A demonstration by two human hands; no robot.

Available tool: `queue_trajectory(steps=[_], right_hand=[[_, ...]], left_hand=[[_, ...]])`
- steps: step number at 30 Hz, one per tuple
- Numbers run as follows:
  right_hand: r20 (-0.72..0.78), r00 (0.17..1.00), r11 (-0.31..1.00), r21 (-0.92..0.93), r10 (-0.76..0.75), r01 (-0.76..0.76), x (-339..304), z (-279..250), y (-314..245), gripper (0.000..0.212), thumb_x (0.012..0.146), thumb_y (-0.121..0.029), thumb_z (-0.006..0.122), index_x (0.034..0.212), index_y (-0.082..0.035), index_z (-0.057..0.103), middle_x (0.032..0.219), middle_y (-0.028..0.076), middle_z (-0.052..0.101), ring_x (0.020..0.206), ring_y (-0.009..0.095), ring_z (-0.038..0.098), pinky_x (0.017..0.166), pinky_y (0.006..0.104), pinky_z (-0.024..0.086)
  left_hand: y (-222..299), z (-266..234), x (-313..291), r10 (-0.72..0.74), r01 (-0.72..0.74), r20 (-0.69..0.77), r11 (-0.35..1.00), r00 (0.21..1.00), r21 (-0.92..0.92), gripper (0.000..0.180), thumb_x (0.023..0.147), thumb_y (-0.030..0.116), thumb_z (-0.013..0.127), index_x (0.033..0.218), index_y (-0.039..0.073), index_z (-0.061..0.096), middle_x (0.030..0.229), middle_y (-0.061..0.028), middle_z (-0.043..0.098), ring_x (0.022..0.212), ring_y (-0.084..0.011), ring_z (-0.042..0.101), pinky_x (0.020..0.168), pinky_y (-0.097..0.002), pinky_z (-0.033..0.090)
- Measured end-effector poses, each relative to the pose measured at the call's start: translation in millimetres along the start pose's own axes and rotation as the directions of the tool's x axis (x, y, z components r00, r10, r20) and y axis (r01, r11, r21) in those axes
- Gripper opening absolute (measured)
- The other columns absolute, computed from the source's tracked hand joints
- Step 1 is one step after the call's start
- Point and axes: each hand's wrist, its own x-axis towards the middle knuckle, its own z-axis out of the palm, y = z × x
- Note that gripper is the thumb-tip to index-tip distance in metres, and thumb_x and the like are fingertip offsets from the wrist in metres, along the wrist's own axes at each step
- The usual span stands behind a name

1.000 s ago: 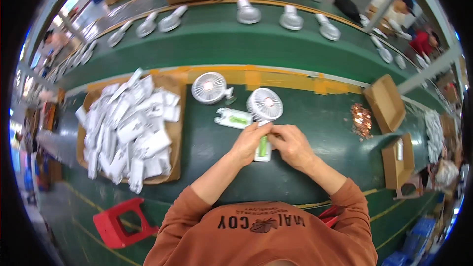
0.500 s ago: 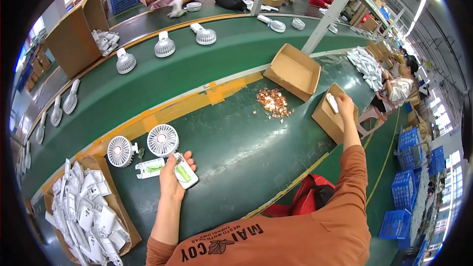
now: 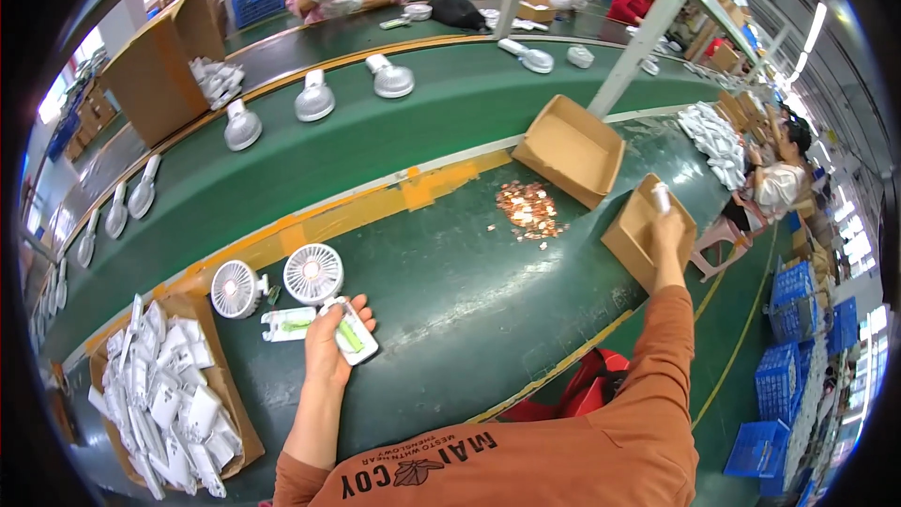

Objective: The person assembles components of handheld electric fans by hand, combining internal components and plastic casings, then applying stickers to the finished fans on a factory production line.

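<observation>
My left hand (image 3: 328, 349) is closed around the opened white handle (image 3: 353, 336) of a handheld fan, a green strip showing inside. Its round fan head (image 3: 313, 272) rests on the table just beyond my fingers. Beside it lie a second fan head (image 3: 236, 288) and another opened white housing (image 3: 286, 324) with a green part. Stretched out to the right, my right hand (image 3: 668, 237) grips a small white plastic piece (image 3: 662, 197) over a cardboard box (image 3: 627, 246). The fingertips there are partly hidden behind the hand.
A pile of small copper-coloured metal pieces (image 3: 527, 208) lies mid-table, near an open cardboard tray (image 3: 572, 152). White casings fill a carton (image 3: 246, 413) at the left. Fans (image 3: 315, 99) line the green conveyor (image 3: 394, 136). Other people sit across and at the right.
My right hand has drawn slightly nearer, and the white piece now stands upright in its fingers. My left hand keeps the same hold. The whole view has shifted slightly.
</observation>
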Motion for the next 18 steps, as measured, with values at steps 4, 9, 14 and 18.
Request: queue_trajectory(steps=[4,9,14,18], right_hand=[[-0.045,0.972,0.858,0.461,-0.232,0.226,-51,-51,-103,0.032,0.085,-0.026,0.056,0.106,-0.002,0.058,0.085,0.017,0.065,0.076,0.027,0.063,0.072,0.0392,0.049],[0.383,0.481,0.437,0.899,-0.789,0.001,-207,-108,-212,0.044,0.082,0.000,0.057,0.126,0.000,0.050,0.114,0.007,0.059,0.103,0.015,0.056,0.084,0.0277,0.047],[0.355,0.262,0.345,0.935,-0.898,-0.082,-308,-82,-265,0.050,0.078,0.003,0.063,0.125,-0.001,0.049,0.119,0.008,0.056,0.100,0.013,0.056,0.080,0.0239,0.047],[0.102,0.248,0.191,0.911,-0.963,0.365,-326,-113,-285,0.046,0.070,-0.001,0.069,0.114,-0.004,0.058,0.108,0.009,0.054,0.084,0.019,0.058,0.070,0.0271,0.048]], left_hand=[[6,-5,-2,0.058,-0.059,-0.030,0.998,0.998,-0.029,0.028,0.091,0.015,0.050,0.111,-0.005,0.050,0.107,-0.0193,0.061,0.089,-0.0269,0.064,0.079,-0.0402,0.056],[0,7,8,0.040,-0.042,-0.011,0.992,0.999,-0.118,0.024,0.091,0.013,0.052,0.108,-0.003,0.051,0.106,-0.0178,0.061,0.090,-0.0261,0.064,0.080,-0.0402,0.055],[6,1,-1,0.009,-0.012,-0.017,0.985,1.000,-0.169,0.021,0.090,0.013,0.054,0.108,0.000,0.051,0.105,-0.0155,0.060,0.091,-0.0252,0.062,0.080,-0.0404,0.055],[6,-5,-2,0.020,-0.027,-0.037,0.980,0.999,-0.199,0.023,0.091,0.016,0.054,0.108,0.001,0.051,0.104,-0.0157,0.060,0.092,-0.0258,0.061,0.082,-0.0410,0.054]])
